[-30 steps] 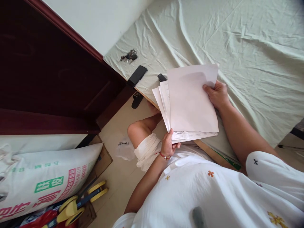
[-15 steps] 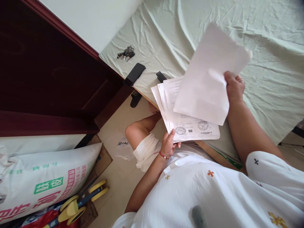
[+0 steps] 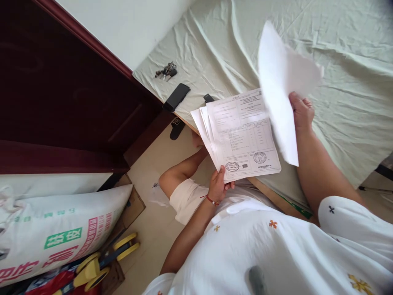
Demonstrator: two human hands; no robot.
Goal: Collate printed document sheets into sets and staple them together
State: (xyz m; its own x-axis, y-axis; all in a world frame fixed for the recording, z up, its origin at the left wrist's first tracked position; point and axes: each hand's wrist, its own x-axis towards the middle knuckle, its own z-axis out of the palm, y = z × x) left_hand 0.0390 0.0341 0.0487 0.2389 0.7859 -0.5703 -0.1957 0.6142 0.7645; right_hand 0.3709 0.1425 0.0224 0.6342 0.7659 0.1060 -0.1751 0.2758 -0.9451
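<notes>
My left hand [image 3: 218, 187] pinches the lower left corner of a fanned stack of printed papers [image 3: 244, 137], thumb on top. The top sheet bears a table, two round or oval stamps and a barcode. Out to the right, my right hand [image 3: 302, 110] is closed on the edge of some white sheets [image 3: 278, 90], which curve upward with their blank side showing. How many sheets it holds I cannot tell. Behind the stack's upper edge, a small black object [image 3: 208, 98] is partly hidden.
A black phone [image 3: 177, 97] and a bunch of keys [image 3: 166, 71] lie on the bed's pale green sheet [image 3: 221, 53]. A dark red wooden panel [image 3: 70, 90] stands at left. Below it are a printed white sack [image 3: 61, 233] and a yellow-wheeled object [image 3: 95, 270] on the floor.
The white sheets in my right hand have swung right and curled upright, off the stack. More of the printed top page now shows. My left hand keeps its hold.
</notes>
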